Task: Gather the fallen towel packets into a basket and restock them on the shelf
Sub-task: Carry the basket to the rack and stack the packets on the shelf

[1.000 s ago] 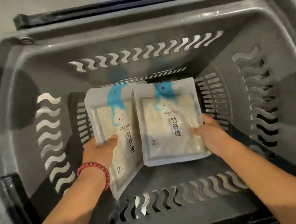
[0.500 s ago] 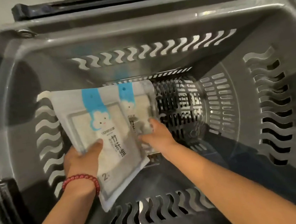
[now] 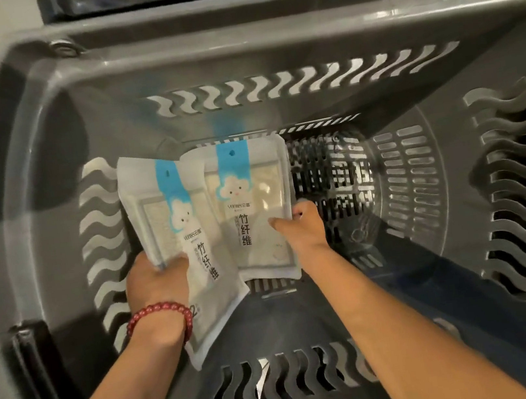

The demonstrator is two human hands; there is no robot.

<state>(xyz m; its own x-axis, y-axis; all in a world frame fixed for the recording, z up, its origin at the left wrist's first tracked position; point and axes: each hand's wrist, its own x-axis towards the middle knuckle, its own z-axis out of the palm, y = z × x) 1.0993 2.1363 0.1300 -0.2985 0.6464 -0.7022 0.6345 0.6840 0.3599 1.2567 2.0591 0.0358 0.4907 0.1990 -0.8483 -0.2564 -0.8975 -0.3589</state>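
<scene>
Step in hand: I judge that I am laying two towel packets down into the grey basket (image 3: pixel 267 51). I cannot tell if they touch its floor.
Left hand (image 3: pixel 156 280): clamped on the left packet (image 3: pixel 169 220) at its lower left side, with the thumb on the front. This packet is tilted.
Right hand (image 3: pixel 303 227): pinches the right packet (image 3: pixel 252 207) at its right edge, with the thumb on the front.
Packets: both are inside the basket toward its left half, printed side up. Their inner edges meet, but I cannot tell which one is on top.
To do it well: I should bring both down flat, straighten the tilted one, and let go only when the floor carries them.
Care: the film looks smooth, so I think a loose pinch can slip.
Room: I would keep them close together, so that space stays free at the right.
</scene>
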